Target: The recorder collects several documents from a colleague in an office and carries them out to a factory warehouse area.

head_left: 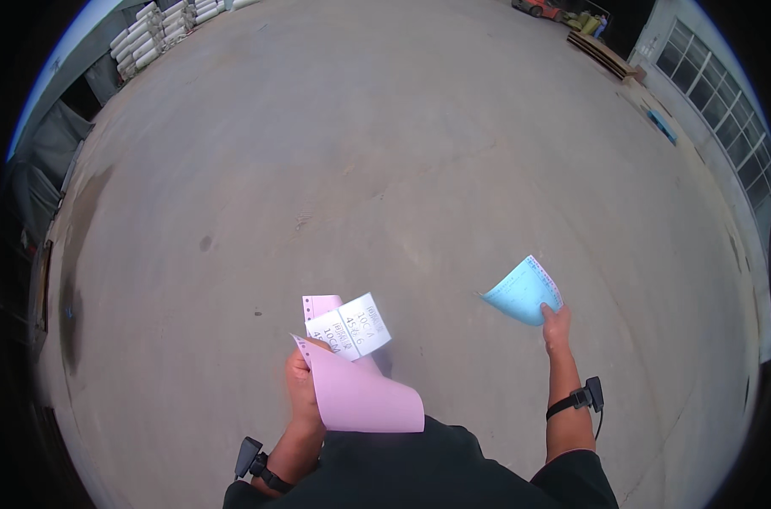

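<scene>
In front of my body, my left hand (302, 383) is closed on a pink paper form (364, 394) with punched holes along its edge, which curls toward me. White printed labels (360, 327) stick out beyond the fingers, with more pink paper (322, 304) behind them. Part of the grip is hidden by the paper. Out to the right, my right hand (556, 327) pinches a light blue form (521, 293) at its lower right corner, thumb on top. A perforated strip runs down the right side of that sheet, and its left end bends up. The two hands are well apart.
Grey concrete ground (360, 170) spreads all around. Stacked white rolls or sacks (148, 38) stand far left. At the far right are an orange vehicle (538, 8), flat boards (604, 55), a blue object (661, 127) and a windowed wall (716, 93). Black devices are strapped on both forearms.
</scene>
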A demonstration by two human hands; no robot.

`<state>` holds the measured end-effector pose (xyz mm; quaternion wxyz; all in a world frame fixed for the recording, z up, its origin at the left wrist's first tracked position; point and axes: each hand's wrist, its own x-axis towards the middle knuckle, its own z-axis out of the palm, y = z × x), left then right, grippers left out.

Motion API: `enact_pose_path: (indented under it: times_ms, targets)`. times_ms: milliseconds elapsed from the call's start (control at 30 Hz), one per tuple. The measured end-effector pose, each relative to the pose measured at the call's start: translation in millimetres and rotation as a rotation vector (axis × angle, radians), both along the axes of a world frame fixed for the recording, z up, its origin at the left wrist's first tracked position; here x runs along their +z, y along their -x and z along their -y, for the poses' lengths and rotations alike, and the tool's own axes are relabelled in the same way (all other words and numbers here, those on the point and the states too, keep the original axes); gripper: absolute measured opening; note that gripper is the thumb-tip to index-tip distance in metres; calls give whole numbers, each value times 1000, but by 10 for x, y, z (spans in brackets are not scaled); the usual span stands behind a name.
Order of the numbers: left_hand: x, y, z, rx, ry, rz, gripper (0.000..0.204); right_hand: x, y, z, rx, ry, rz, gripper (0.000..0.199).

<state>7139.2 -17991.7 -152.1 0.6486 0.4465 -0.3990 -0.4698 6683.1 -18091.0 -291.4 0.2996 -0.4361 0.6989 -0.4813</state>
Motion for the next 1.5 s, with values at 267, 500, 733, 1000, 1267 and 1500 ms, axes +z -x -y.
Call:
enact_pose_path:
  times_ms: [267, 500, 733, 1000, 1267, 1500]
  targets:
    - [547, 95, 31, -113, 39, -31, 19, -1867, 24, -3419, -545, -883, 77, 42]
    - [17, -34, -85, -100, 115, -60, 12, -2013, -598, -4280, -314, -1016, -133, 40]
    - [353, 18, -302, 12, 146, 36, 20, -1864, 192, -2159, -246, -476, 60, 30]
    - [-687, 51, -140, 73, 103, 142, 31, -515, 413, 132, -114, 153, 87, 25]
    - [-836, 1051, 114, -83, 146, 4, 23, -3203, 864, -2462, -499, -700, 180, 41]
    - [-827, 1617, 208, 54, 167, 30, 16, -3251, 1604, -3053, -16, -810, -56, 46]
